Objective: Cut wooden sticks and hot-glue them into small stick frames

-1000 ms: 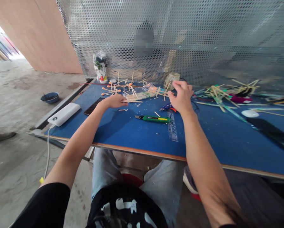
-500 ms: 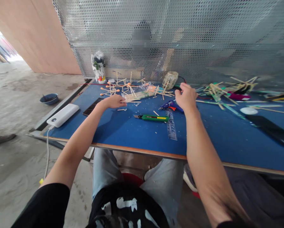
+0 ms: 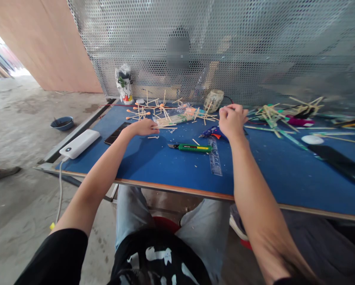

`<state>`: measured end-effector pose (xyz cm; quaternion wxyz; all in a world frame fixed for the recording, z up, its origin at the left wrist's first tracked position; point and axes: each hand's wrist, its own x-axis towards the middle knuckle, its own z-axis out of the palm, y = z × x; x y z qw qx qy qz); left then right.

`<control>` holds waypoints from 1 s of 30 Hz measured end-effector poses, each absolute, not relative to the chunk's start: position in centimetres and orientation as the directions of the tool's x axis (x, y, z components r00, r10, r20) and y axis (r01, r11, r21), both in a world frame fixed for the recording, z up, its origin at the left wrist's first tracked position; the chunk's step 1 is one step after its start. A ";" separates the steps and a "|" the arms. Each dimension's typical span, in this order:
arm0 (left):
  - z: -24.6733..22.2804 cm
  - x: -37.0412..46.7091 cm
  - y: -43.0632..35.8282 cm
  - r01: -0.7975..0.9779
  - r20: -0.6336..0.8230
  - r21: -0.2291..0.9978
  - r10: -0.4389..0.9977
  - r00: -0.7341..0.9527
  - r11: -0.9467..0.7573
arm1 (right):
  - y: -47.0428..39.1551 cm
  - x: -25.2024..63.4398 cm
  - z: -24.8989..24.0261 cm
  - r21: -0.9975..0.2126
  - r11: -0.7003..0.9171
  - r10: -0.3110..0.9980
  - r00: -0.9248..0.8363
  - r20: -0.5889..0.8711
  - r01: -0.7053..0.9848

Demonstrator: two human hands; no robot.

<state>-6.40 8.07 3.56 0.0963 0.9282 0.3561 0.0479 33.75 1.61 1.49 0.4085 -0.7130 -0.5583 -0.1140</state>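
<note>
My left hand (image 3: 144, 127) is closed in a pinch on thin wooden sticks (image 3: 164, 127) that stick out to the right of its fingertips. Beyond them lies a clear plastic pack of sticks (image 3: 177, 118). My right hand (image 3: 233, 118) is raised just above a blue glue gun (image 3: 210, 132), fingers curled together; whatever they may hold is hidden. Between my hands and nearer to me rests a green utility knife (image 3: 195, 148), its blade out to the left. A clear ruler (image 3: 215, 162) lies partly beneath its handle end.
Stick frames with orange tips (image 3: 141, 112) stand at the back left, beside a wrapped cup (image 3: 125, 85). A white power bank (image 3: 80, 143) and a dark phone (image 3: 117, 133) lie left. Another phone (image 3: 339, 163) and stick bundles (image 3: 272, 118) are right. Perforated metal (image 3: 254, 51) closes the back.
The fingers of my right hand have shifted slightly and curled in more. My left hand keeps its pinch on the sticks in nearly the same place.
</note>
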 end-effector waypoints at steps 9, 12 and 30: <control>3.4 -6.5 8.3 0.633 0.041 0.222 0.656 0.754 -0.742 | 2.3 34.0 0.6 -0.373 0.025 0.728 0.239 0.642 0.927; 3.4 -6.4 8.1 0.626 0.046 0.225 0.650 0.759 -0.747 | 2.8 34.4 0.2 -0.420 0.024 0.725 0.273 0.632 0.907; 3.1 -6.1 8.0 0.624 0.038 0.246 0.651 0.759 -0.742 | 3.6 34.9 0.1 -0.491 0.110 0.756 0.248 0.606 0.864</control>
